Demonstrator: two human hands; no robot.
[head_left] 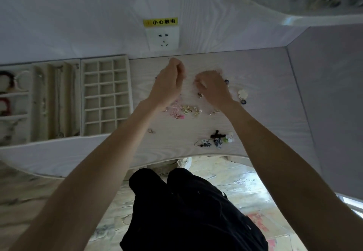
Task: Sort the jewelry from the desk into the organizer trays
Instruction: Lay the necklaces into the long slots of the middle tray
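Both my hands reach over the white desk (255,85) among scattered jewelry. My left hand (169,81) is raised near the back of the desk with fingers curled together; what it pinches is too small to see. My right hand (213,87) lies low on the desk, fingers bent over small pieces. Pink earrings (176,111) and gold earrings (190,110) lie between my wrists. Blue-and-white earrings with a black bow (216,140) sit near the front edge. A beige grid tray (106,95) stands left, its cells bare.
Further left, a long-slot tray (57,101) holds chains and another tray (15,97) holds red and white bracelets. A wall socket (163,38) with a yellow warning label sits above the desk. A small ring (150,130) lies near my left forearm.
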